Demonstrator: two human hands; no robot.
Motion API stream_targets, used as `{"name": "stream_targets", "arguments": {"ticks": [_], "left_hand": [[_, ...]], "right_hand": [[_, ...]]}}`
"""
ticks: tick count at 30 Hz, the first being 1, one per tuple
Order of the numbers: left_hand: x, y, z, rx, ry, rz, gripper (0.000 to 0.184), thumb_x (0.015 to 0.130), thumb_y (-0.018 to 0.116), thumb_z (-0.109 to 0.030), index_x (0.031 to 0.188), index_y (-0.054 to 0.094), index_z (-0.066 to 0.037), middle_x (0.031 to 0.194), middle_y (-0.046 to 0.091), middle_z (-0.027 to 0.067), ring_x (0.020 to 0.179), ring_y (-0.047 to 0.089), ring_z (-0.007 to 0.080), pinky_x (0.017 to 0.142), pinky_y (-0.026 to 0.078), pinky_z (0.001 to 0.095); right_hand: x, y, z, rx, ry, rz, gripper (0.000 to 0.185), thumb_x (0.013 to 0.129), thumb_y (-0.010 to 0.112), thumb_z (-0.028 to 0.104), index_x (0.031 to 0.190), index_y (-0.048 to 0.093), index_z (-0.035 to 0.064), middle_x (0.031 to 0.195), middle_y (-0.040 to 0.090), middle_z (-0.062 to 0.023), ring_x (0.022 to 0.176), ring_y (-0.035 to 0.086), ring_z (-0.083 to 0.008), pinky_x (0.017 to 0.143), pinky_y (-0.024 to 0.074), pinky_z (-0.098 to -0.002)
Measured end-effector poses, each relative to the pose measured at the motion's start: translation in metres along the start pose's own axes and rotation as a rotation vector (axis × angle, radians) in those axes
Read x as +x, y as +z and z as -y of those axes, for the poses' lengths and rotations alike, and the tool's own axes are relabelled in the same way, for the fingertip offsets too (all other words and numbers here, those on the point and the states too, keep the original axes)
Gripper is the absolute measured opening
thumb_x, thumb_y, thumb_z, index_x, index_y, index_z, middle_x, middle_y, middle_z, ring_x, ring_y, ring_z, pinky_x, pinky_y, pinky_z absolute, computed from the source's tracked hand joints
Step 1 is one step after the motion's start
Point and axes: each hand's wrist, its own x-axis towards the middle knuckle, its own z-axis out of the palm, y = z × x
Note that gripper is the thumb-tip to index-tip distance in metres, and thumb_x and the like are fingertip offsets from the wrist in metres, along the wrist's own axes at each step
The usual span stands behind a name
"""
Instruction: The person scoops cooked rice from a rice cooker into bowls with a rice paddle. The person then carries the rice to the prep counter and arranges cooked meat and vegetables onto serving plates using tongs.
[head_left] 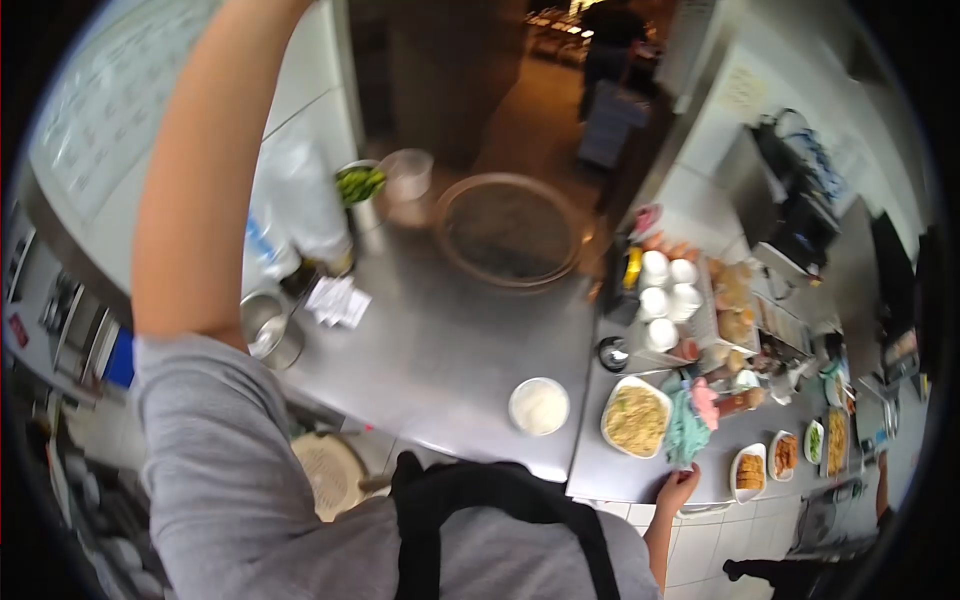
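My left arm reaches up past the top of the head view, so its hand is out of sight. At the front edge of the counter, my right hand (pixel 678 487) has its fingers curled in, right by the lower end of a green cloth (pixel 687 425). Whatever those fingers may hold is too small to make out. A pink cloth (pixel 704 402) lies against the green one. Left of the cloths is a white dish of noodle-like food (pixel 636 418). To the right of my hand sits a white dish with orange-brown pieces (pixel 748 472).
A round tub of white food (pixel 539 406) stands on the steel counter (pixel 450 350). Farther back are a round tray (pixel 512 230), a container of green vegetables (pixel 360 184) and stacked white cups (pixel 655 300). Another person (pixel 850 515) is at the far right, one more in the doorway.
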Motion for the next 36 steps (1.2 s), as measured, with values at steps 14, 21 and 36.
{"name": "stream_targets", "arguments": {"ticks": [14,21,36], "left_hand": [[-0.533,0.073,0.203,0.416,-1.243,0.153,0.045,0.071,0.076,-0.017,0.112,0.067,-0.001,0.112,0.066,0.0201,0.106,0.061,0.0366,0.094,0.047,0.0419],[-0.600,0.116,0.158,0.400,-1.318,0.169,0.081,0.082,0.075,-0.032,0.142,0.036,0.005,0.151,0.000,0.0403,0.141,0.017,0.0496,0.115,0.022,0.0469],[-0.421,0.159,-0.110,0.000,-1.045,-0.017,0.080,0.087,0.061,-0.003,0.153,0.018,-0.010,0.156,-0.011,0.0305,0.147,-0.001,0.0449,0.117,0.011,0.0501]], "right_hand": [[-0.051,0.014,0.022,-0.039,0.054,-0.160,0.013,0.093,0.059,0.011,0.096,0.057,-0.0016,0.086,0.057,-0.0125,0.079,0.055,-0.0223,0.074,0.0469,-0.0340],[-0.133,-0.005,0.069,-0.094,-0.072,-0.435,0.024,0.082,0.053,-0.007,0.105,0.050,0.0002,0.099,0.050,-0.0149,0.089,0.052,-0.0288,0.073,0.0458,-0.0341],[-0.288,-0.078,-0.079,-0.007,0.387,0.898,0.043,0.088,0.054,0.023,0.128,0.050,0.0101,0.130,0.050,-0.0146,0.116,0.051,-0.0346,0.083,0.0396,-0.0613]]}}
